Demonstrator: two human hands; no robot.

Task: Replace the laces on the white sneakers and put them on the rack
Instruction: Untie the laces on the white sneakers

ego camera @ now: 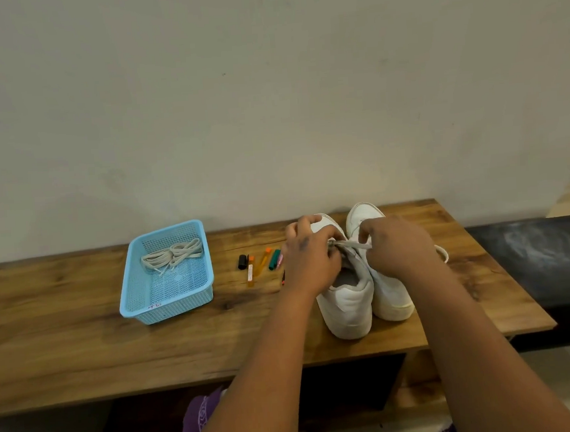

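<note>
Seemingly flat lace [349,244], hands [308,258] pinching.

Counts on the bench [83,348]

There were two white sneakers [346,299], standing side by side and touching, and two hands, the left hand [308,258] and the right hand [397,245], both at the laces. One blue basket [132,294] held a bundle of loose laces [172,257], whose number could not be told. About six small markers and caps [261,263] lay between basket and sneakers; some were partly hidden.
</note>
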